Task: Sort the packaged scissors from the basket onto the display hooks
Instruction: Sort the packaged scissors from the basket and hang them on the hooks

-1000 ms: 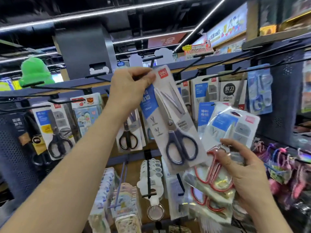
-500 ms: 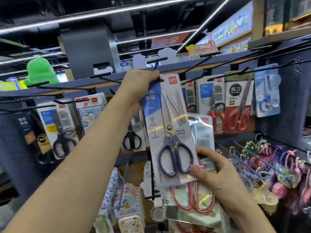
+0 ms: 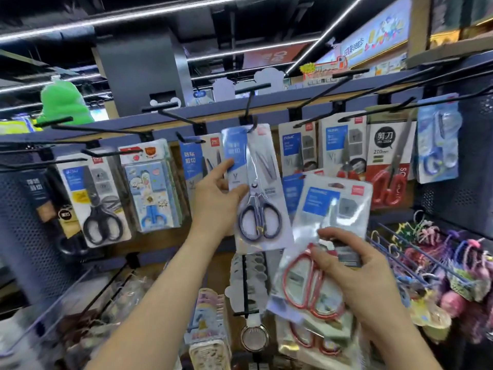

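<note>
Lowered, the left hand (image 3: pixel 216 193) is pinched on the blue pack (image 3: pixel 260 198), steadied on its hook (image 3: pixel 249 108). Red packs (image 3: pixel 330 206) are gripped ready by the right hand (image 3: pixel 357 276).

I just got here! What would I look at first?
Probably the blue scissors, hanging on a hook in the middle, pinched by the left hand. Next, the red scissors in the right hand, lower right. Also a bright green shape, upper left.

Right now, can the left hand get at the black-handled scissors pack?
Probably, once freed: the left hand holds the navy-handled pack; the black-handled pack hangs frontmost on its hook, with nothing covering it.
</note>
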The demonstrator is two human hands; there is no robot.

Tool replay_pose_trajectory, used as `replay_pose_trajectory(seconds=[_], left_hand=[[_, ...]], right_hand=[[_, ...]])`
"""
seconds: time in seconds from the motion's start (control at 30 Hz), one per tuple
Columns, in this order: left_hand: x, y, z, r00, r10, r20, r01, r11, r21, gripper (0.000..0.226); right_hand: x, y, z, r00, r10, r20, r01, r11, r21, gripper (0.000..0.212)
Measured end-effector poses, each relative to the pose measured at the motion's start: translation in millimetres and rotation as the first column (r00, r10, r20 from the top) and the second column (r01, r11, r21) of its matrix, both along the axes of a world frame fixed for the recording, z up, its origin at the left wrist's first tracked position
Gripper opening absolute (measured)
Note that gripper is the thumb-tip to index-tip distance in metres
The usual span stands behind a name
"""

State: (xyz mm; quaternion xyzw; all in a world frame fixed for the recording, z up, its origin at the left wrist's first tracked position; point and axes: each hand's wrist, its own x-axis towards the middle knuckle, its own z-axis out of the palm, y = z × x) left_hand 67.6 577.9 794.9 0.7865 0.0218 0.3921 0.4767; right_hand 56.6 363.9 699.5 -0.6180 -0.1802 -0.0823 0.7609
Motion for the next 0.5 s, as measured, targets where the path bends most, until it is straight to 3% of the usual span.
replay_pose_trajectory(seconds=[0.13,0.37,0.5], left_hand=[[37,13,-5,0.996,0.051,-0.068,-0.044,0.995,0.094,0.061],[74,21,-16,0.976,0.195,-0.097,-0.165,0.952,0.258,0.064],[62,16,-13,0.948,0.266,-0.173,-0.187,0.909,0.372,0.062]], right_hand=[[8,-24,3,0.998,-0.063,0.011,0.062,0.998,0.018,0.032],[12,-18,6,1.0,-0.005,-0.03,0.008,0.993,0.119,0.03],[9,-6,7,0.998,0.033,-0.062,-0.022,0.986,0.167,0.066]])
